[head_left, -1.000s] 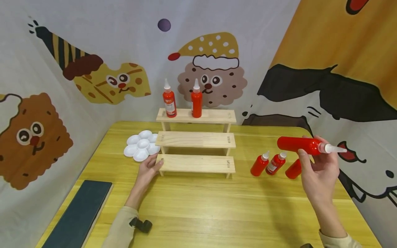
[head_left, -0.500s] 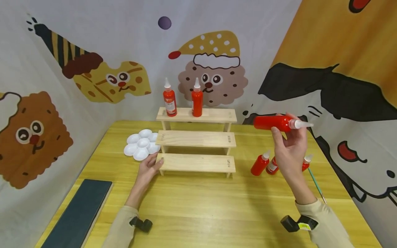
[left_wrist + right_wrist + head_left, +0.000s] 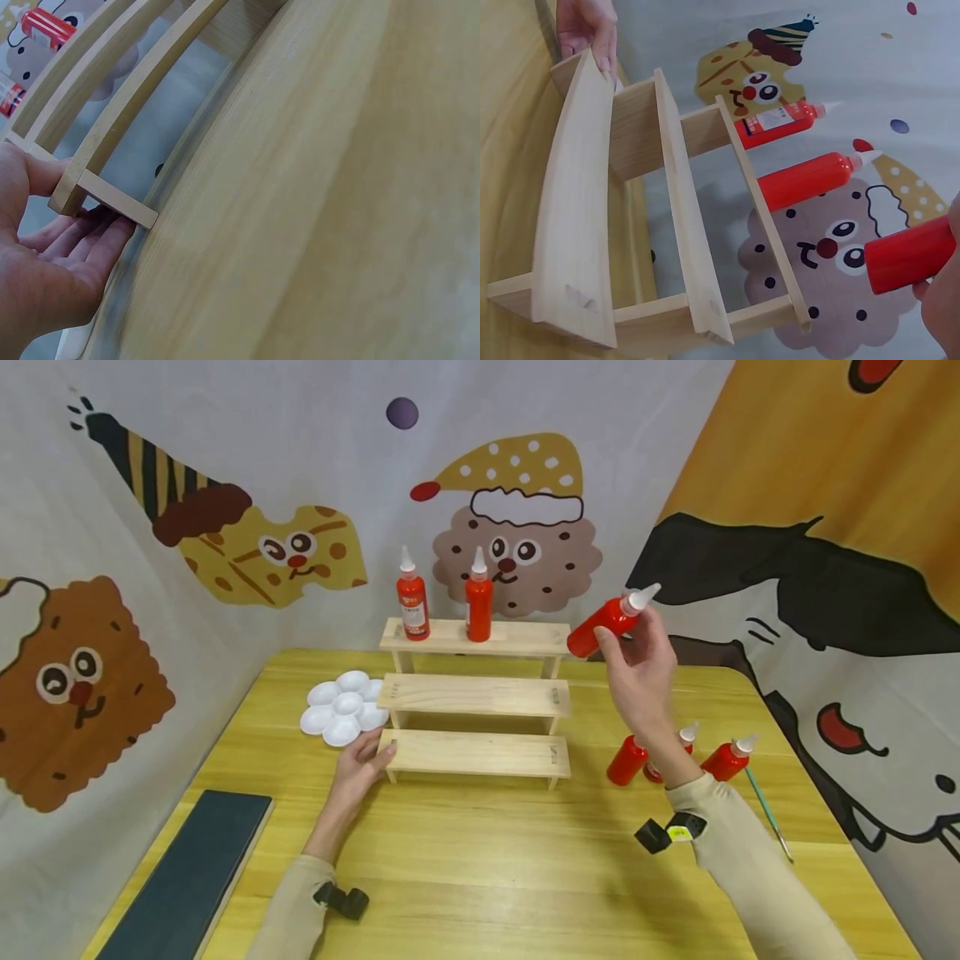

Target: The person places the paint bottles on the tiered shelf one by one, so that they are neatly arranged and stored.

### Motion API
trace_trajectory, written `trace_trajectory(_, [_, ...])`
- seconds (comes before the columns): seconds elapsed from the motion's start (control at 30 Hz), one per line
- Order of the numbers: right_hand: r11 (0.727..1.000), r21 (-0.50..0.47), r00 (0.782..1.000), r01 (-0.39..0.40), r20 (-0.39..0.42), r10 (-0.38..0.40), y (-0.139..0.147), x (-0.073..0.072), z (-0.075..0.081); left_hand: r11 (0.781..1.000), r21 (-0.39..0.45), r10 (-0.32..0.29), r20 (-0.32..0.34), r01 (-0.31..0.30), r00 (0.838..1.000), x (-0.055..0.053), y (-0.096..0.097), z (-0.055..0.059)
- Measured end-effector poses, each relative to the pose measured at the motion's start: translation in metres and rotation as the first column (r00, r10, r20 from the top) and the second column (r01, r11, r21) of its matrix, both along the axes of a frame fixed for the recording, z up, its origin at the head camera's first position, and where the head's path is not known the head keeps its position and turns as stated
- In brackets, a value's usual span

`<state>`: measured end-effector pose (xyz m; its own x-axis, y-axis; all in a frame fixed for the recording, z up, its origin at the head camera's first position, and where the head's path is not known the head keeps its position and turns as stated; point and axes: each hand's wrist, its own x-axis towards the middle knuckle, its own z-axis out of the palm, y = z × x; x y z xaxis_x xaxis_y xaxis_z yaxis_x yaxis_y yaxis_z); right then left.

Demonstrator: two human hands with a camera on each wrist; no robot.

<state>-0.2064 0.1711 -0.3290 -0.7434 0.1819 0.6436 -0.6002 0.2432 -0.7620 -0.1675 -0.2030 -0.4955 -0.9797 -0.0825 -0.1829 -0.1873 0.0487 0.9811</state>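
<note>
A three-step wooden rack [image 3: 472,693] stands at the table's middle. Two red paint bottles with white nozzles, one with its label showing [image 3: 413,606] and one beside it [image 3: 478,602], stand upright on its top step. My left hand [image 3: 358,768] grips the lower step's left end, thumb on top and fingers beneath in the left wrist view. In my right hand [image 3: 643,664] a third red paint bottle [image 3: 600,627] is held tilted, nozzle up to the right, beside the top step's right end. The right wrist view shows that bottle's base [image 3: 907,255] apart from the rack.
Several red bottles [image 3: 626,762] stand on the table at right, partly behind my right forearm. Near them lies a thin green paintbrush [image 3: 767,810]. A white flower-shaped palette [image 3: 345,708] lies left of the rack, and a dark flat board [image 3: 191,872] at front left.
My right hand has carried its bottle leftward and up from the right side toward the rack's top step, tilting it from level to nozzle-up. The left hand keeps its place on the rack.
</note>
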Motion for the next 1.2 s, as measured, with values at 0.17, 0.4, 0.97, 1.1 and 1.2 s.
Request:
trace_trajectory(0.17, [0.997, 0.079, 1.000, 0.004, 0.020, -0.005, -0.012, -0.019, 0.001, 1.000, -0.006, 0.000, 0.004, 0.000, 1.000, -0.001, -0.001, -0.002])
trace_trajectory(0.4, [0.988, 0.150, 0.996, -0.027, 0.088, 0.014, -0.029, -0.045, 0.001, 1.000, -0.018, 0.002, 0.003, -0.002, 1.000, 0.000, -0.001, -0.001])
trace_trajectory(0.97, [0.983, 0.185, 0.978, -0.011, 0.206, -0.027, -0.051, -0.079, -0.005, 1.000, -0.011, -0.002, -0.010, 0.002, 1.000, -0.002, -0.001, -0.003])
trace_trajectory(1.1, [0.973, 0.226, 0.963, -0.039, 0.269, -0.024, -0.051, -0.081, -0.005, 1.000, -0.010, -0.004, -0.009, 0.004, 1.000, -0.002, -0.001, -0.003])
trace_trajectory(1.2, [0.961, 0.264, 0.951, -0.078, 0.308, -0.007, -0.050, -0.080, 0.000, 1.000, -0.009, -0.001, -0.023, 0.000, 1.000, -0.001, -0.001, -0.004])
